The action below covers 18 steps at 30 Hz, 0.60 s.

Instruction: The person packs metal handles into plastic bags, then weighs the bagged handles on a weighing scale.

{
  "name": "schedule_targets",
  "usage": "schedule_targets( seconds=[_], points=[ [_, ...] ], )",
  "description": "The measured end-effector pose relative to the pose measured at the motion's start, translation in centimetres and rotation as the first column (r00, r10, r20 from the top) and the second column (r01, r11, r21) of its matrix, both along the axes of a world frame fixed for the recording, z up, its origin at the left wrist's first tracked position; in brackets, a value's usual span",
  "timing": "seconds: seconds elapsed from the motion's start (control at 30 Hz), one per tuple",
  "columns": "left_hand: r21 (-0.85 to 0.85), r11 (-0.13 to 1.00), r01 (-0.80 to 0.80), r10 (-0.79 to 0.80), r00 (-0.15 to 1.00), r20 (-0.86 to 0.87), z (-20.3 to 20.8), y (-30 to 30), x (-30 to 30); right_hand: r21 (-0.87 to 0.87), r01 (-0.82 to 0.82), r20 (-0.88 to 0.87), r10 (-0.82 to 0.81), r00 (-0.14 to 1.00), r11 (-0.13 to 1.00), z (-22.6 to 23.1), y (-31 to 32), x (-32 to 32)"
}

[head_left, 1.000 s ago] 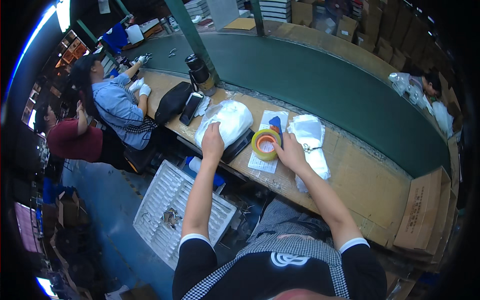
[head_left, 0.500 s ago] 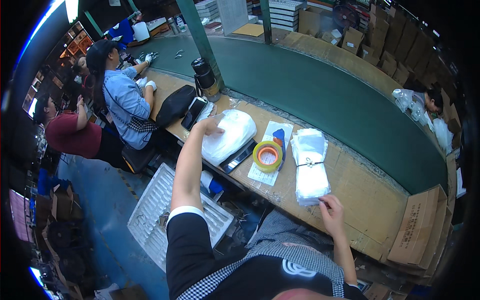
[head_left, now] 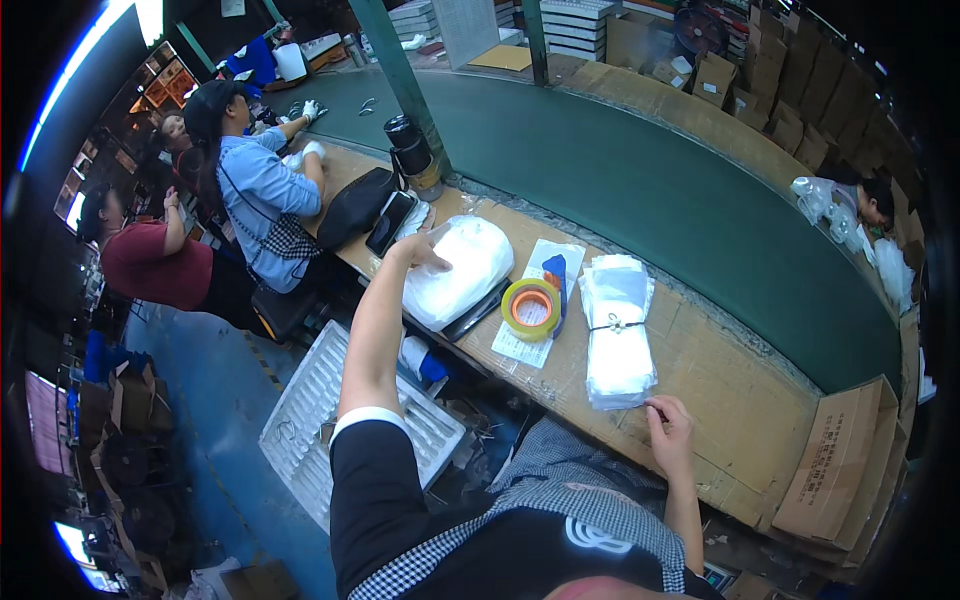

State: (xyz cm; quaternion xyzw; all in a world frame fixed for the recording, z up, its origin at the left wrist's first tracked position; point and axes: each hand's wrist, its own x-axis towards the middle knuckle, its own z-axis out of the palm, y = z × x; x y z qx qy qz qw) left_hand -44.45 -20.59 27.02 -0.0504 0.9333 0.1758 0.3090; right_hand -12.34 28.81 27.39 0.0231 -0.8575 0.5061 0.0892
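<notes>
My left hand (head_left: pixel 429 254) lies at the left side of a soft white plastic bag (head_left: pixel 464 274), its fingers closed on the thin plastic there. To the right lies a stack of clear plastic bags (head_left: pixel 617 345), with a dark tie around its middle. At the stack's near right corner is my right hand (head_left: pixel 671 428), fingers curled in a pinch at the plastic edge. Between the white bag and the stack, a yellow tape roll (head_left: pixel 531 309) with an orange core rests on printed paper (head_left: pixel 519 346), next to a blue tool (head_left: pixel 557 275). A dark phone (head_left: pixel 475 312) sits partly under the white bag.
The cardboard-covered bench (head_left: pixel 720 400) runs along a green conveyor belt (head_left: pixel 600 150). A black bottle (head_left: pixel 407 146), a black pouch (head_left: pixel 356 208) and another phone (head_left: pixel 391 221) are at the left. A carton (head_left: pixel 835 455) stands at the right end. Co-workers sit left and far right.
The whole view has shifted slightly. My right fingers have slid a little to the right along the stack's near corner. My left hand stays on the white bag.
</notes>
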Motion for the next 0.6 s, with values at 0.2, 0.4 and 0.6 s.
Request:
schedule_targets(
  seconds=[0.2,0.4,0.6],
  points=[
    [0.062,0.986,-0.152,0.146,0.985,0.093,-1.0,-0.7,2.0,0.0,-0.02,0.01,0.02,1.0,1.0,-0.6,0.5,0.7],
    [0.354,0.902,-0.247,0.216,0.968,0.126,4.9,7.0,3.7,0.049,0.031,0.046,-0.033,0.998,0.998,-1.6,2.1,1.5],
    [0.122,0.992,-0.015,0.044,0.969,-0.243,5.4,1.9,2.7,0.119,-0.001,0.007,0.0,1.0,0.993,-1.3,1.8,1.0]
  ],
)
